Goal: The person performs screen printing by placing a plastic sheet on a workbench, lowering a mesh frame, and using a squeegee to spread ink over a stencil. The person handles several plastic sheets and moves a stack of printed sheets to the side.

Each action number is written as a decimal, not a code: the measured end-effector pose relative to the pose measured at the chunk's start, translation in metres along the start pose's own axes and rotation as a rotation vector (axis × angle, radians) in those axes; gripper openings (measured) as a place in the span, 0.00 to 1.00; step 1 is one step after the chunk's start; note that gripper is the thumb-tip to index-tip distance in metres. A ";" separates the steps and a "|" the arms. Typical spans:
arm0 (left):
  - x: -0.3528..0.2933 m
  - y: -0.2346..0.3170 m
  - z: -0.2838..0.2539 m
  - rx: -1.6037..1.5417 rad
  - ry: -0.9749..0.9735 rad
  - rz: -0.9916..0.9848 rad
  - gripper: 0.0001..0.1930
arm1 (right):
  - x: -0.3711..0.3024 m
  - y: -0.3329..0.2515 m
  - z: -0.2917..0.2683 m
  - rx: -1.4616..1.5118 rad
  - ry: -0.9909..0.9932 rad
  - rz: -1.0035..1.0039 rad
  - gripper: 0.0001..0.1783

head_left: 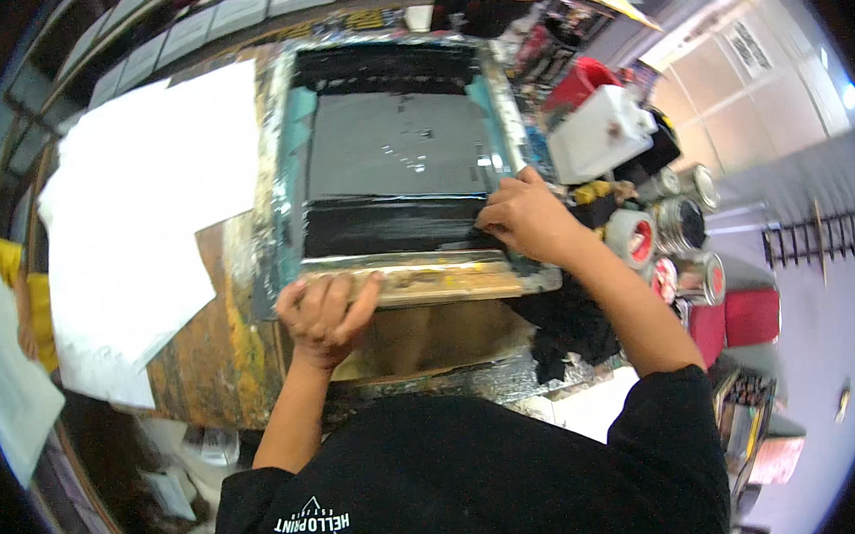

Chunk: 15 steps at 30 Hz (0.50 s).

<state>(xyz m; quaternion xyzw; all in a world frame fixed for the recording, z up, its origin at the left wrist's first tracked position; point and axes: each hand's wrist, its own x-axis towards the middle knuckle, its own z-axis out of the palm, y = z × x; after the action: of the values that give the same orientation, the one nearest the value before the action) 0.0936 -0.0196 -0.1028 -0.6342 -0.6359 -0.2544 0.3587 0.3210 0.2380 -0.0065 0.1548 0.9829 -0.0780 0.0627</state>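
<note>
In front of me on the table lies a screen-printing frame (519, 115), its mesh (391, 147) showing a grey middle area with black ink at the far and near ends. Teal tape lines its sides. My left hand (325, 317) is closed over the left end of the near wooden rail (438, 278). Over the right side of the mesh, beside the near band of black ink (386, 228), my right hand (527, 217) has its fingers curled together. Whatever they may hold is hidden by the hand.
White paper sheets (148, 186) spread over the stained wooden table (204, 374) at left. To the right stand a white jug (600, 134), a red container (581, 83), tape rolls (631, 238) and several jars. Black cloth (573, 331) hangs near the right corner. Someone in yellow (39, 310) is at far left.
</note>
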 end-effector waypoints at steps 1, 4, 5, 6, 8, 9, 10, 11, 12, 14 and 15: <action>-0.001 0.000 -0.001 -0.014 0.010 0.010 0.12 | -0.012 0.002 0.005 -0.010 0.009 0.113 0.06; -0.001 -0.001 -0.002 -0.104 -0.006 -0.009 0.15 | -0.029 -0.004 0.020 -0.051 0.214 0.168 0.09; 0.000 0.000 -0.005 -0.083 -0.041 -0.013 0.18 | -0.035 -0.007 0.022 -0.056 0.215 0.186 0.11; 0.001 -0.001 -0.006 -0.054 -0.049 0.003 0.22 | -0.041 -0.008 0.022 -0.043 0.189 0.205 0.13; 0.004 -0.002 -0.010 -0.074 -0.075 0.006 0.25 | -0.055 -0.002 0.014 0.097 0.524 0.289 0.20; 0.005 -0.002 -0.011 -0.073 -0.101 0.005 0.27 | -0.061 0.007 0.008 0.122 0.792 0.325 0.23; 0.006 -0.002 -0.012 -0.075 -0.102 0.007 0.27 | -0.066 0.018 0.003 0.153 1.053 0.354 0.26; 0.008 -0.002 -0.013 -0.075 -0.105 0.005 0.28 | -0.070 0.031 -0.002 0.082 1.205 0.543 0.34; 0.008 -0.001 -0.013 -0.073 -0.097 -0.005 0.29 | -0.072 0.047 -0.005 -0.037 1.350 0.698 0.43; 0.009 0.000 -0.013 -0.102 -0.094 -0.027 0.30 | -0.061 0.082 -0.007 -0.013 1.313 0.860 0.54; 0.009 0.000 -0.014 -0.111 -0.097 -0.043 0.31 | -0.054 0.093 -0.004 0.090 1.296 0.866 0.54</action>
<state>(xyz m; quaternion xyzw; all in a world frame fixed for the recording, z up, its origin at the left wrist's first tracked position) 0.0964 -0.0247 -0.0873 -0.6510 -0.6508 -0.2658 0.2865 0.4009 0.3103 -0.0074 0.5418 0.6712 0.0197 -0.5055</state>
